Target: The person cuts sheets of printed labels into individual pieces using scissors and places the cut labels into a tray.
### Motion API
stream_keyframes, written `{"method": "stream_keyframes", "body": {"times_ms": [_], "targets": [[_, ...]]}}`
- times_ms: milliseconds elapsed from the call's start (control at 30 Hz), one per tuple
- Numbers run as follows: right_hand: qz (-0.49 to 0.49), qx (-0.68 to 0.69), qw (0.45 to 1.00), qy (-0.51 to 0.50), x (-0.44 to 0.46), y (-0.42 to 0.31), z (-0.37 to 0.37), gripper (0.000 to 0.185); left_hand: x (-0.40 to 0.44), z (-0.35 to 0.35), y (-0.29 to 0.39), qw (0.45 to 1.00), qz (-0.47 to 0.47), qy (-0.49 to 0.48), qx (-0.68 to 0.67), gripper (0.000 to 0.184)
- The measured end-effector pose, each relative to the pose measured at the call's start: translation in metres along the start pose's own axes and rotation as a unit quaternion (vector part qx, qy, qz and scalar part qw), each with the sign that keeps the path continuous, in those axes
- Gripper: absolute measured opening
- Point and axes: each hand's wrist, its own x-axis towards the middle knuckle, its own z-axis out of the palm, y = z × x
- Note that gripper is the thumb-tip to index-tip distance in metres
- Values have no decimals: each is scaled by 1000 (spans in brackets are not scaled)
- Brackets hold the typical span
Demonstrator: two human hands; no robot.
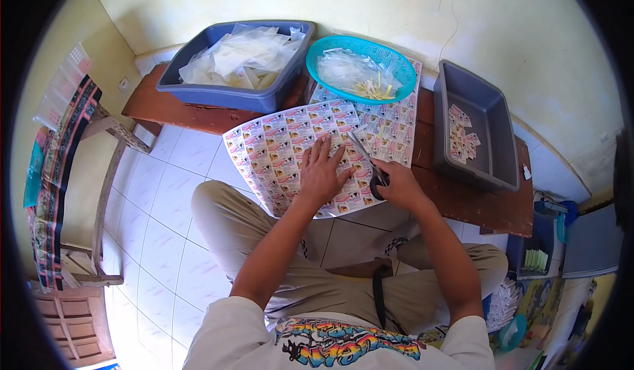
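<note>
Lying flat with its fingers spread, the left hand (pixel 321 170) covers part of a printed sheet (pixel 274 147) that reaches over the near edge of the brown bench (pixel 456 206). The right hand (pixel 398 184) is closed around the black handles of a pair of scissors (pixel 360 148), hiding most of the loops; how the fingers sit inside them I cannot tell. The blades point away from the person across the sheet's right part, but whether they are parted or have paper between them is hard to make out. The small print is too fine to read. A second printed sheet (pixel 400 147) lies partly hidden under the first and under the teal basket (pixel 314 79), which holds clear plastic and pale yellow strips. Cut labels (pixel 460 135) lie in the grey tray (pixel 492 122) at right, too jumbled to count. Translucent pieces hide the floor of the blue-grey bin (pixel 224 98). Dark lens borders cut off the corners.
</note>
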Motion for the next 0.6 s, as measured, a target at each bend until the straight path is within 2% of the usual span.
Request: {"method": "stream_keyframes", "body": {"times_ms": [100, 200, 267, 367, 600], "targets": [[1, 7, 1000, 12, 2, 2, 2, 74, 8, 1, -4, 999, 22, 36, 21, 70], [5, 4, 1000, 8, 7, -1, -1, 73, 22, -1, -6, 1000, -12, 7, -6, 68], [-6, 5, 1000, 11, 12, 2, -1, 72, 32, 7, -11, 998, -1, 54, 17, 66], [-14, 0, 1000, 23, 17, -1, -3, 70, 43, 16, -19, 997, 6, 67, 25, 65], [-10, 10, 999, 29, 33, 2, -2, 69, 59, 10, -20, 999, -12, 53, 2, 62]]}}
